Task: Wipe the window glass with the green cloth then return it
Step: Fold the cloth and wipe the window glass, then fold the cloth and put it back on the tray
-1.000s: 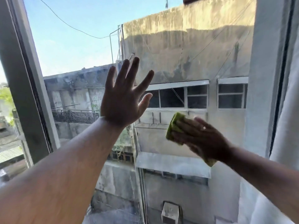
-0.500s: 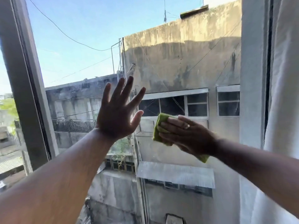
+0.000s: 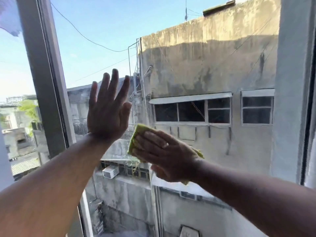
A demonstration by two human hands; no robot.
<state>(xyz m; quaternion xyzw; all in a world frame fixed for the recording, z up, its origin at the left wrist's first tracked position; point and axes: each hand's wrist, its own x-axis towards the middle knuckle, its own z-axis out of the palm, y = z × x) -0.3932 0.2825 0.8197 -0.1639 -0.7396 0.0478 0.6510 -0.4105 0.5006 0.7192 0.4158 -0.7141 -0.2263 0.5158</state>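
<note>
The window glass [image 3: 196, 69] fills the middle of the head view, with buildings and sky behind it. My left hand [image 3: 106, 113] lies flat against the pane, fingers spread and pointing up, holding nothing. Just to its lower right, my right hand [image 3: 164, 153] presses the green cloth [image 3: 136, 135] flat onto the glass. The cloth shows past my fingertips on the left and as a small corner behind my wrist; the rest is hidden under the hand.
A grey window frame post [image 3: 46, 79] runs down the left side, with another pane beyond it. On the right stand a pale frame [image 3: 290, 82] and a dark edge strip [image 3: 307, 117]. A white curtain hangs at the far right.
My right hand has slid the cloth leftward along the glass, close under my left hand. The view has shifted so both hands sit lower and further left on the pane.
</note>
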